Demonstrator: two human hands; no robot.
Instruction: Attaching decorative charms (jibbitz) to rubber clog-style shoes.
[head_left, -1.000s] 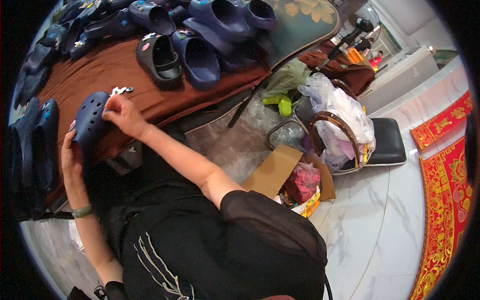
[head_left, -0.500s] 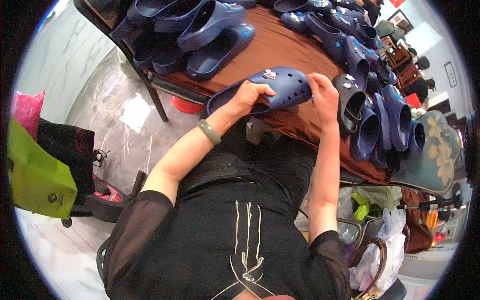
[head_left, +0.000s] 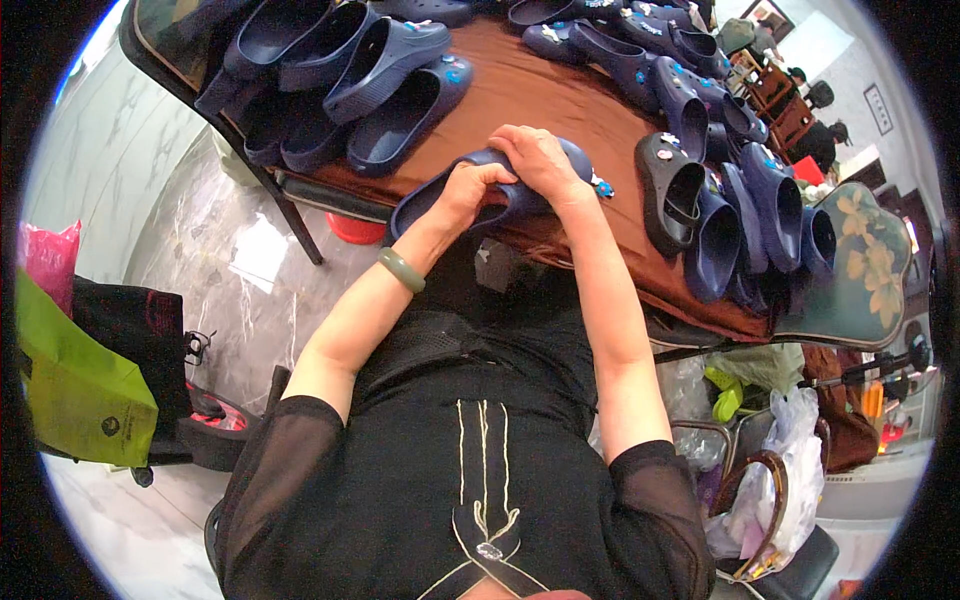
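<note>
Both hands grip 1 navy clog (head_left: 500,195) at the table (head_left: 560,100) edge: left hand (head_left: 470,190) fingers curl into its opening, right hand (head_left: 540,160) presses over the toe. Charms (head_left: 600,186) look fitted; other clogs (head_left: 400,90) wait behind.

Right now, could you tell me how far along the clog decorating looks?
Done: several clogs on the right already carry small charms. In hand: both the left hand and right hand grip one navy clog at the table edge. Left: the plain clogs at upper left show few or none.
</note>
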